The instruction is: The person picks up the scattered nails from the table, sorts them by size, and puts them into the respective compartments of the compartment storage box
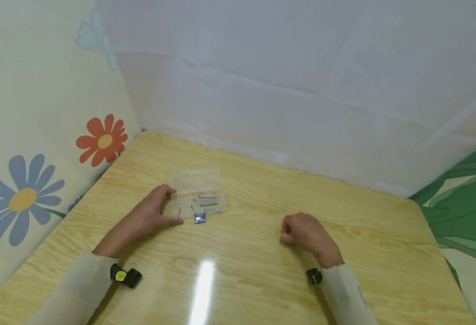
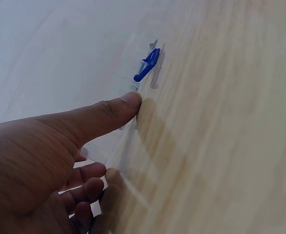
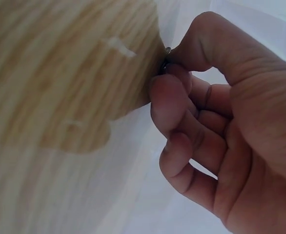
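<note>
A clear plastic box [image 1: 187, 198] lies on the table with its lid [image 1: 196, 180] folded back. Several thin metal screws or nails [image 1: 207, 197] are scattered inside it. At its front edge is a blue latch [image 1: 200, 218], also visible beyond the thumb in the left wrist view. My left hand [image 1: 154, 212] holds the box at its left end, thumb at the front corner and fingers toward the back. Well to the right, my right hand [image 1: 307, 232] pinches a small shiny metal piece [image 3: 168, 50] between thumb and forefinger, low over the wood; the fingertips hide most of it.
The wooden table [image 1: 254, 266] meets a white cloth backdrop [image 1: 262, 99] at the back. A flower-printed panel [image 1: 59, 113] stands along the left, and a leaf-printed one [image 1: 469, 203] on the right. Black wrist cameras [image 1: 126, 276] sit at both sleeves.
</note>
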Available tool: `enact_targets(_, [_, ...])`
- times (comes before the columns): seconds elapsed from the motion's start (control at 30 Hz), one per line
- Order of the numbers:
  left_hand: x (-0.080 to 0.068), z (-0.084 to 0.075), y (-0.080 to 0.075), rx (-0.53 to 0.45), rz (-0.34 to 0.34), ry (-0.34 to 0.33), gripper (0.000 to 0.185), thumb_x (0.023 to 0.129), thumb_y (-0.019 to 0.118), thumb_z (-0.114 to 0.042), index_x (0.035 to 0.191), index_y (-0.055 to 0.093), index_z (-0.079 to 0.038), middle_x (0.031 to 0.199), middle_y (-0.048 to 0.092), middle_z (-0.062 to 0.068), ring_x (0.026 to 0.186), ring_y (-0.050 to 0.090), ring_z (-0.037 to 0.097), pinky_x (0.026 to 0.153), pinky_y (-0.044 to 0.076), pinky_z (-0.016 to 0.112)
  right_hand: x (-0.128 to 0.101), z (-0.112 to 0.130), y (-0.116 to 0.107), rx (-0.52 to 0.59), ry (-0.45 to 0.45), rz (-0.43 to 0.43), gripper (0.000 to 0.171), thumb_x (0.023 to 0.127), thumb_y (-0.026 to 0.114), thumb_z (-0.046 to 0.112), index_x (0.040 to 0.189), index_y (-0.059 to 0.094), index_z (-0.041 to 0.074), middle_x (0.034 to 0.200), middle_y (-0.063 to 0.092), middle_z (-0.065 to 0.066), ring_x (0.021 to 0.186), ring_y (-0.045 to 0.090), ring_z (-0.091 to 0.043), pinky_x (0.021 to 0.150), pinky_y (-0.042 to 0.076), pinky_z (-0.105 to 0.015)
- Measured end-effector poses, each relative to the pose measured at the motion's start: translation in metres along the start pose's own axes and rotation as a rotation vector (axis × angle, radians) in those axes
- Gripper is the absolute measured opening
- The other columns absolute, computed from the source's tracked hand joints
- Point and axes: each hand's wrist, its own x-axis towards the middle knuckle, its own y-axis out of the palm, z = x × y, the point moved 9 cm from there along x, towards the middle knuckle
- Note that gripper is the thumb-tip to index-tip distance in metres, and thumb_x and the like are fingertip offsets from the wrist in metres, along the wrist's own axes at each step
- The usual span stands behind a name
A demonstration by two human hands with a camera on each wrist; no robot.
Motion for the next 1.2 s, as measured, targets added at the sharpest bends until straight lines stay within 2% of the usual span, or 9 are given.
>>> enact_targets(0.2, [-0.0003,0.0004,0.0001,-0.004,-0.003,0.002,0.08,0.081,0.091,-0.031,0.137,0.044,0.003,0.135,0.049,0.026,0.124,0.046,0.04,0.104,0.036,0.062,-0.0004,0.0,0.0,0.011,-0.024,-0.008,0.011,0.078,0.073,0.006,0.078,0.069,0.016,0.073,0.061,0.012,0.063,0.05,-0.004,0.063,0.047,-0.028])
enact_targets(0.53, [-0.0007,-0.0021,-0.0003,0.01,-0.001,0.0,0.081,0.082,0.09,-0.032,0.137,0.044,0.004,0.134,0.05,0.026,0.123,0.047,0.04,0.104,0.036,0.062,-0.0005,-0.0012,-0.0002,0.037,0.0,0.006,0.011,0.08,0.074,0.008,0.078,0.067,0.017,0.072,0.06,0.013,0.063,0.05,-0.005,0.062,0.046,-0.028])
enact_targets(1.2, [-0.0014,-0.0032,-0.0013,-0.004,-0.012,0.035,0.08,0.081,0.091,-0.03,0.135,0.045,0.006,0.128,0.052,0.025,0.116,0.049,0.038,0.099,0.039,0.059,-0.0018,-0.0028,0.0005,0.014,-0.015,-0.007,0.014,0.081,0.075,0.008,0.078,0.067,0.02,0.073,0.059,0.014,0.063,0.049,-0.003,0.062,0.046,-0.027])
